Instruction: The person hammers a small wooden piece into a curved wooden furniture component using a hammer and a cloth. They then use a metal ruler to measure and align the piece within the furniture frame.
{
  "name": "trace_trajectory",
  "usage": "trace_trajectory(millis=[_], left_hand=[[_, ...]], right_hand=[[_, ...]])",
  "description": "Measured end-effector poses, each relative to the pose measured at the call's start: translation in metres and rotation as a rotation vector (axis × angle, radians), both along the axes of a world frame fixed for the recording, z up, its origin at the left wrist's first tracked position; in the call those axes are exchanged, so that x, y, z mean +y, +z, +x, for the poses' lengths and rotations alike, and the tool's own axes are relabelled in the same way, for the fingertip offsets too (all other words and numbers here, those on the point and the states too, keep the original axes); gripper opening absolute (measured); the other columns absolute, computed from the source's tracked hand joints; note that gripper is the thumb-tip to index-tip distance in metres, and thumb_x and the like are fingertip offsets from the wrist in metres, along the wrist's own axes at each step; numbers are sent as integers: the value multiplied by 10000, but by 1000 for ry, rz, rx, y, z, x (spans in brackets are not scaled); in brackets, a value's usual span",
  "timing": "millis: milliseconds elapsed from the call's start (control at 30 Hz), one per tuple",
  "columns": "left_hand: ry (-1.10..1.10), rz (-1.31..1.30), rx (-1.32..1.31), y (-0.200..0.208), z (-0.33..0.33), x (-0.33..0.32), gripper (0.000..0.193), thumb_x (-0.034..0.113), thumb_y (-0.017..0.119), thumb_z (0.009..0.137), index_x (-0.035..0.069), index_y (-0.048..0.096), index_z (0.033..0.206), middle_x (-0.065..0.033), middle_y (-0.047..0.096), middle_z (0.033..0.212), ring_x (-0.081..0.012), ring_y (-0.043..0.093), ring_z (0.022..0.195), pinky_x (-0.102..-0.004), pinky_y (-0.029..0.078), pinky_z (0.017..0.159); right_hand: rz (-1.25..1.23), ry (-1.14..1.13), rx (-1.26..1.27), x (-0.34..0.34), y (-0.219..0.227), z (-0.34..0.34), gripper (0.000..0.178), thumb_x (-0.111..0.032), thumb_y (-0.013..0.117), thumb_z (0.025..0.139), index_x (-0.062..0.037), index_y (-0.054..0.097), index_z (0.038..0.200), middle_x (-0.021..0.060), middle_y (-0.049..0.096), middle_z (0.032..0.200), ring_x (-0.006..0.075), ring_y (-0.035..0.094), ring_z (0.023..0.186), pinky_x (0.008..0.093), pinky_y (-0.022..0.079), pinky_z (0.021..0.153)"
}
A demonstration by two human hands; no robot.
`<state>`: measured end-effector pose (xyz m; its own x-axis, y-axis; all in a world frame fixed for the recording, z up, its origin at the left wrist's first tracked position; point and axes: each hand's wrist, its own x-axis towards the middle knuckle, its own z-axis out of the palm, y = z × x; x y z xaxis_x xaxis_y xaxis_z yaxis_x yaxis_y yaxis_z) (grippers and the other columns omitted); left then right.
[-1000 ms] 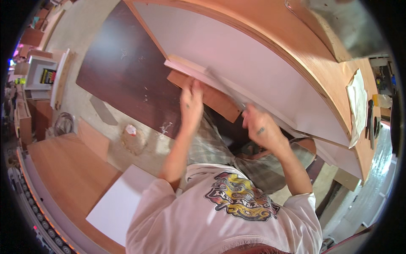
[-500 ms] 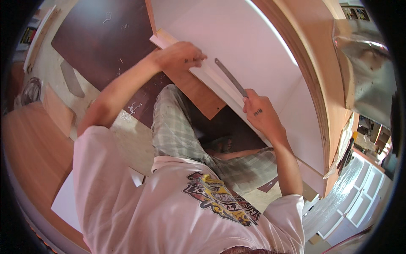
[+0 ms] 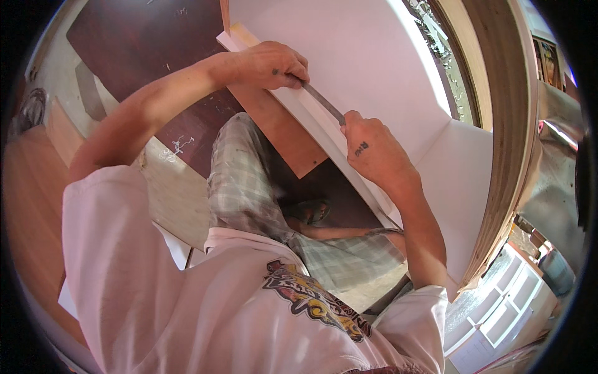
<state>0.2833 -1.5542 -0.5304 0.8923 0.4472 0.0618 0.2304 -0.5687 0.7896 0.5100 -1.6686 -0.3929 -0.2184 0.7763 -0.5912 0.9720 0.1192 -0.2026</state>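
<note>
My right hand (image 3: 379, 149) is closed around one end of a flat grey metal file (image 3: 324, 105). The fingers of my left hand (image 3: 271, 64) are closed on its other end, so the file spans the gap between both hands. It lies along the front edge strip (image 3: 330, 140) of a white-lined wooden cabinet (image 3: 374, 56). Both hands are over that edge. What the right palm covers is hidden.
An orange-brown board (image 3: 283, 134) lies under the cabinet edge, beside my bent leg (image 3: 240, 168). White shavings (image 3: 174, 149) are scattered on a dark panel (image 3: 131, 68). A thick plywood edge (image 3: 498, 93) curves up on the right. Wood-coloured panels (image 3: 31, 218) stand at the left.
My left hand, free before, has moved onto the file's far end and closed on it. My right hand has shifted slightly up and left with the file. The view has tilted a little.
</note>
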Motion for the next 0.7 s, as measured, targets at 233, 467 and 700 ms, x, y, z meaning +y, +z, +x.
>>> trace_trajectory(millis=[233, 467, 700], left_hand=[[-11, 212, 27, -10, -1, -3, 339, 176, 797, 796, 60, 700, 1099, -70, 674, 1058, -292, 657, 1046, -416, 551, 859], [-50, 311, 19, -14, -1, 0, 296, 183, 792, 815, 70, 708, 1076, -43, 675, 1022, -265, 661, 1048, -422, 562, 865], [-70, 342, 35, -15, 1, -3, 290, 184, 788, 823, 70, 710, 1078, -39, 673, 1009, -260, 660, 1040, -415, 564, 856]], right_hand=[[-39, 43, -9, 6, 2, 1, 98, 5, 595, 880, 69, 583, 954, 333, 692, 872, 485, 714, 876, 541, 577, 764], [-102, 34, -3, 11, -7, -2, 129, 27, 531, 893, 73, 598, 993, 326, 679, 858, 487, 696, 878, 541, 552, 787], [-17, 72, 46, -5, -37, 19, 129, 16, 535, 899, 71, 607, 991, 308, 678, 818, 490, 690, 836, 540, 551, 772]])
